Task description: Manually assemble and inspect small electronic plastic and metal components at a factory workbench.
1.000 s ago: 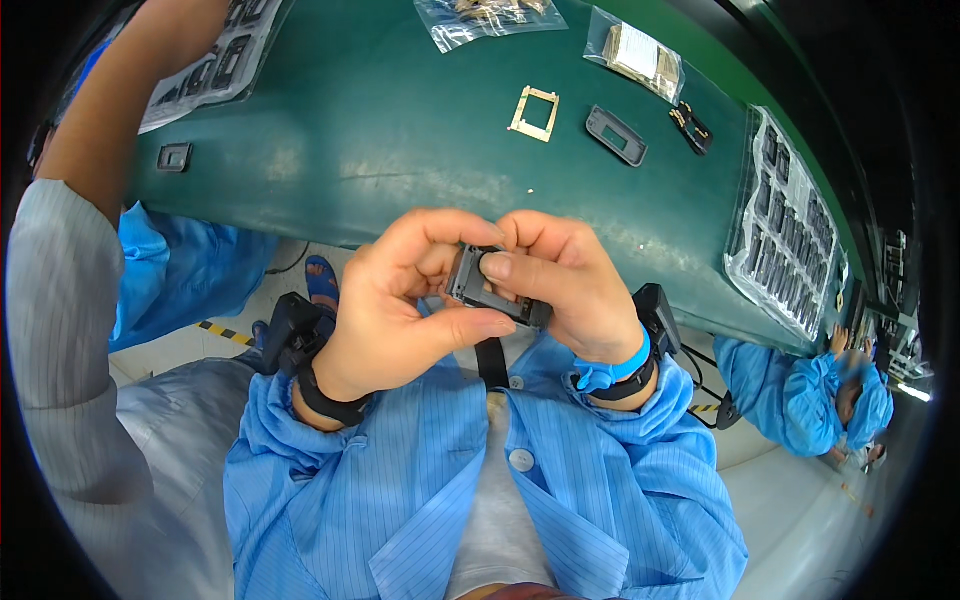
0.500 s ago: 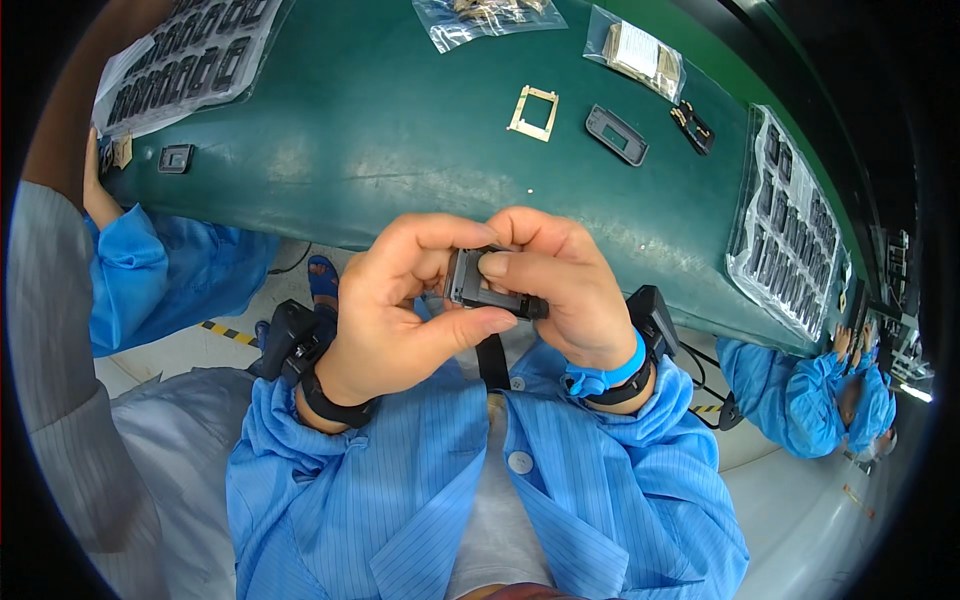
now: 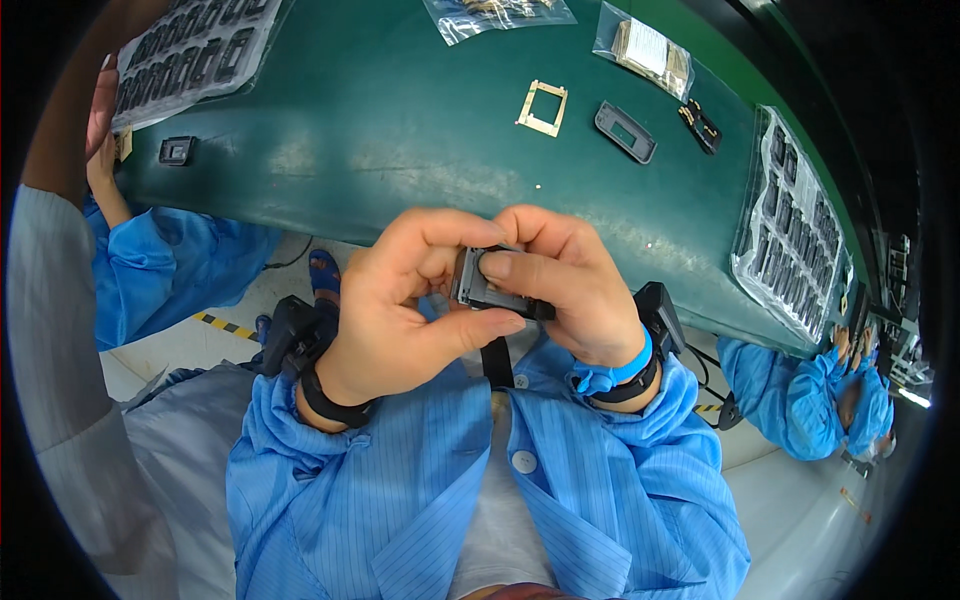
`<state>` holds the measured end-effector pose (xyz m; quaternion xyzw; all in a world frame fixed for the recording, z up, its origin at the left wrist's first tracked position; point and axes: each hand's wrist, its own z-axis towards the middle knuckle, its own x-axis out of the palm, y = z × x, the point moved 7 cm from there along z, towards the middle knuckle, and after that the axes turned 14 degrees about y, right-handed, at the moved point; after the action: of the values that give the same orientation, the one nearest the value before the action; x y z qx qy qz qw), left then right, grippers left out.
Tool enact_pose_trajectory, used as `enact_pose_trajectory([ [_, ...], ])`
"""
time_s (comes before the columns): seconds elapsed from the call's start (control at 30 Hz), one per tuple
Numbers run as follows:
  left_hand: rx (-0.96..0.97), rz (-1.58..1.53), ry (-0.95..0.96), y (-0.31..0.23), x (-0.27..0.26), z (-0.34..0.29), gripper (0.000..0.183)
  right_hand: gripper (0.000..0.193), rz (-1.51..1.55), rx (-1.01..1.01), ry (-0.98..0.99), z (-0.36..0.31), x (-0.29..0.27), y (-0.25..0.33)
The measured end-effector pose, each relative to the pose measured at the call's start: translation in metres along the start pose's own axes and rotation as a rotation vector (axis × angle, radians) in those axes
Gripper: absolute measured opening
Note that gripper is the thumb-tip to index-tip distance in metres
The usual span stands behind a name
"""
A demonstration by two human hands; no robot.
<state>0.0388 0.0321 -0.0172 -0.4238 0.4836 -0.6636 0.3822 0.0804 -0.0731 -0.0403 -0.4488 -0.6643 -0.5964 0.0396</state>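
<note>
Between my two hands, just off the near edge of the green table, is a small black plastic housing [image 3: 484,291] with a rectangular opening. My left hand [image 3: 410,300] grips its left end, thumb along the near side and fingers curled behind. My right hand [image 3: 570,285] is closed round its right end, the thumb pressing on its upper face. Fingers cover much of the piece. On the table beyond lie a cream rectangular frame [image 3: 543,108], a dark grey housing shell [image 3: 625,131] and a small black part with gold-coloured bits [image 3: 699,127].
Clear trays of black parts stand at the right [image 3: 787,235] and far left [image 3: 195,60]. Two plastic bags, one flat [image 3: 500,14] and one with a stack [image 3: 645,50], lie at the back. Another black housing [image 3: 177,151] sits near a co-worker's blue sleeve [image 3: 170,270].
My hands and the black housing stay almost in place, my right thumb still on it. At the left, a co-worker's hand has come in beside the tray.
</note>
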Motion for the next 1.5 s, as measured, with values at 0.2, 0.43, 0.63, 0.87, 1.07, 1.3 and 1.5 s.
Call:
enact_pose_trajectory([
  [0.2, 0.025, 0.132, 0.010, -0.003, 0.001, 0.000, 0.055, 0.008, 0.033, -0.031, 0.016, 0.002, 0.001, -0.001],
  [0.43, 0.009, 0.022, -0.004, 0.000, 0.000, 0.000, 0.055, 0.005, 0.039, -0.030, 0.012, -0.001, 0.000, 0.001],
  [0.63, -0.005, -0.101, -0.023, 0.000, 0.001, 0.004, 0.056, 0.004, 0.000, -0.002, 0.014, -0.008, -0.002, 0.006],
  [0.87, 0.001, -0.244, -0.011, -0.002, 0.000, 0.008, 0.052, 0.011, -0.020, -0.070, -0.018, -0.016, -0.004, 0.015],
  [1.07, -0.049, -0.264, -0.189, -0.009, -0.001, 0.009, 0.059, 0.014, -0.056, -0.195, -0.104, -0.027, -0.025, 0.023],
  [1.3, 0.078, -0.368, -0.113, -0.018, -0.014, 0.003, 0.052, 0.014, -0.349, -0.005, -0.095, -0.033, -0.034, 0.023],
  [1.5, 0.118, -0.388, -0.213, -0.025, -0.020, -0.005, 0.054, 0.020, -0.285, -0.149, -0.171, -0.023, -0.008, 0.035],
])
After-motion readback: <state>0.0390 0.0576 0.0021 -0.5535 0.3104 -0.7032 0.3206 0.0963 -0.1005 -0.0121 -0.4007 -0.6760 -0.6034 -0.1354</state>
